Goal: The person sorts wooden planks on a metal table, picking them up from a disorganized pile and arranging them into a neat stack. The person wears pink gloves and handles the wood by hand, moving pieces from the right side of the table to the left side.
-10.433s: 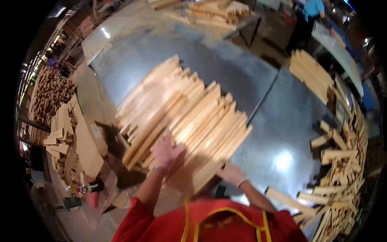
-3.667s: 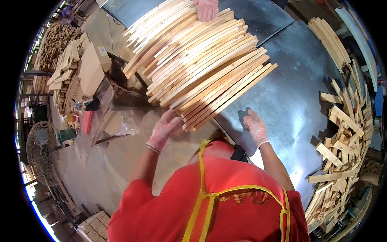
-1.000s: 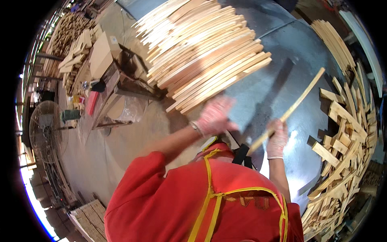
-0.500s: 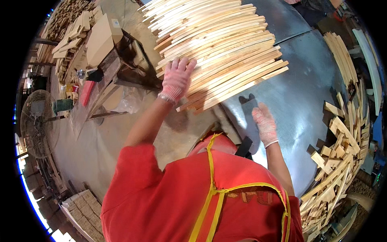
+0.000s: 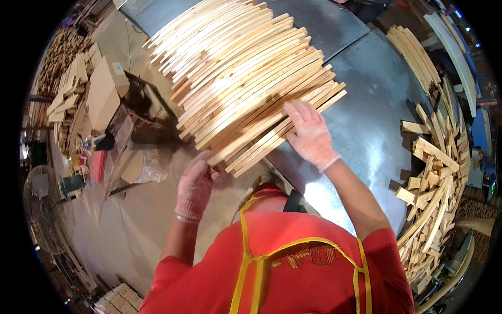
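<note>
Pale wood strips lie on the desk at 12 o'clock, left hand at a strip end (8 o'clock), right hand over strips (2 o'clock), grips unclear; step seems strip-aligning, next move calling for control at both ends.

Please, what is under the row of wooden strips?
A grey metal tabletop extends from under the wooden strips; the part directly beneath them is covered and cannot be seen.

1. Everything's shot from a wide fisheye worn on the head, left of the pair, aimed down.
2. Red clothing is caught super close at the bottom; left hand and right hand are framed mid-view.
3. Edges get bent toward the rim.
</note>
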### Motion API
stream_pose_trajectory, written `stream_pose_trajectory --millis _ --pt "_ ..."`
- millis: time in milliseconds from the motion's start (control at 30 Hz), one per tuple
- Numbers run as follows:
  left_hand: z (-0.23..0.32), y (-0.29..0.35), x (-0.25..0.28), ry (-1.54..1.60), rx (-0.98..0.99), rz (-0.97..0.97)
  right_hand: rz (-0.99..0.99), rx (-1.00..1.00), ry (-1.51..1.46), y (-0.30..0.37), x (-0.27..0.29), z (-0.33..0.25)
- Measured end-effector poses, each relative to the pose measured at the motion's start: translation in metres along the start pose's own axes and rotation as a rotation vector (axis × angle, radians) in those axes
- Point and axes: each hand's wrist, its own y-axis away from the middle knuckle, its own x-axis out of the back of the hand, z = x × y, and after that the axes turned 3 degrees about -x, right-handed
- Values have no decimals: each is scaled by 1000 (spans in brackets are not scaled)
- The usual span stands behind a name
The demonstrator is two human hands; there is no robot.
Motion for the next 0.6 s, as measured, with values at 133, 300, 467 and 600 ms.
stream_pose_trajectory --millis 133,300,467,600 --pt "41 -13 -64 181 -241 -372 32 144 92 -69 43 22" --pt "17 -39 -146 -713 -671 -221 418 39 -130 -74 117 -28" --pt "-23 -103 -184 -949 -536 -181 50 -491 -857 -29 102 -45" --pt "46 -141 -156 -1103 -135 -154 -21 -784 -894 49 -6 81"
